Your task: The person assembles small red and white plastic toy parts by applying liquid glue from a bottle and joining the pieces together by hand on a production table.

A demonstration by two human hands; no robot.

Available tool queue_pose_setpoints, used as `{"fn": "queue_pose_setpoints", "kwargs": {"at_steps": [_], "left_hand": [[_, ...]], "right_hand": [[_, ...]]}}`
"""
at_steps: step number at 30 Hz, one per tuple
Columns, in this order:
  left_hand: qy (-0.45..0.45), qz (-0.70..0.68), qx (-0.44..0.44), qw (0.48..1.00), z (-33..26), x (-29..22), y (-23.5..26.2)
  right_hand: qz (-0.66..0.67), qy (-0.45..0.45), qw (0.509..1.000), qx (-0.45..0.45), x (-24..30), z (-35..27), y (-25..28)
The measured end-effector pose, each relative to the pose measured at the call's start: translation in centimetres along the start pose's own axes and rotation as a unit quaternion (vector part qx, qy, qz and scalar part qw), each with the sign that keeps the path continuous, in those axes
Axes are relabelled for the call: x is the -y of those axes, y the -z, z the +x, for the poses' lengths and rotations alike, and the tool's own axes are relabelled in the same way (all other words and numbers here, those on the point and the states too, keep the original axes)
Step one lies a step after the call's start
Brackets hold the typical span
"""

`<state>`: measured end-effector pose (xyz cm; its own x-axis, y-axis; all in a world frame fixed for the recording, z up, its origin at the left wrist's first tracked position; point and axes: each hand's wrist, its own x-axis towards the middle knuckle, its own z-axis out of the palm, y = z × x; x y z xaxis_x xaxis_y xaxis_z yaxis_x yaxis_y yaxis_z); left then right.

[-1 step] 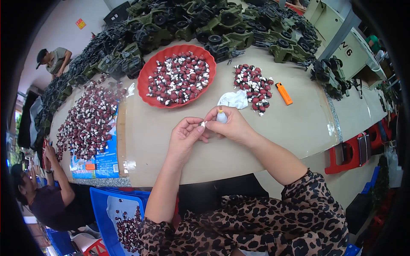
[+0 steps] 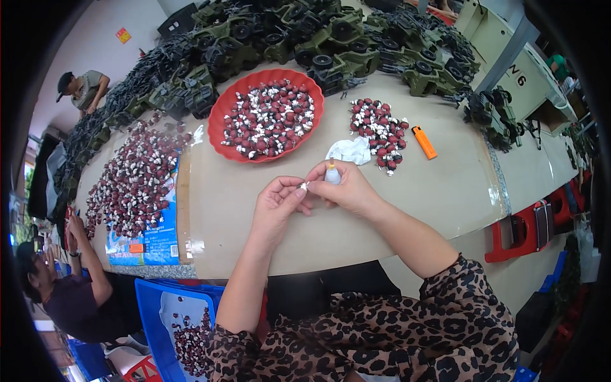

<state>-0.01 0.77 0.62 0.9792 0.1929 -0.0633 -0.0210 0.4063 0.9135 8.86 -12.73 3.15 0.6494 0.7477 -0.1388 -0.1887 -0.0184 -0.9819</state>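
Observation:
Low over the near middle of the table, my two hands meet at the fingertips. My left hand pinches a small white piece between thumb and finger; its other fingers are loosely curled. Against the palm of my right hand rests a small white squeeze bottle with a yellow tip pointing up. The right thumb and forefinger also touch the white piece. A crumpled white tissue lies just beyond the right hand. Past it is a small pile of dark-red balls with white and black parts.
A red scalloped bowl full of such balls stands beyond my hands. An orange lighter lies at right. Green toy vehicles heap along the far edge. A larger ball pile covers the left, near a seated person. A blue bin stands below.

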Motion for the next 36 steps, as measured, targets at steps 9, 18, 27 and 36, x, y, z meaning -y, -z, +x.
{"fn": "queue_pose_setpoints", "kwargs": {"at_steps": [9, 18, 27, 36], "left_hand": [[-0.019, 0.057, -0.100, 0.993, 2.0, -4.2, -1.0], [-0.213, 0.320, -0.311, 0.869, 3.1, -4.9, 6.2], [-0.141, 0.695, -0.408, 0.575, 5.0, -7.5, 16.4], [-0.098, 0.823, -0.392, 0.399, 7.6, -8.4, 18.0]], "right_hand": [[0.065, 0.001, 0.997, -0.045, 0.0, -0.5, -0.1], [0.056, -0.018, 0.997, -0.059, 0.2, -0.2, 0.3], [0.052, -0.014, 0.998, -0.038, 0.0, 0.0, 0.1], [0.038, -0.039, 0.998, -0.040, 0.3, -0.2, 0.0]]}}
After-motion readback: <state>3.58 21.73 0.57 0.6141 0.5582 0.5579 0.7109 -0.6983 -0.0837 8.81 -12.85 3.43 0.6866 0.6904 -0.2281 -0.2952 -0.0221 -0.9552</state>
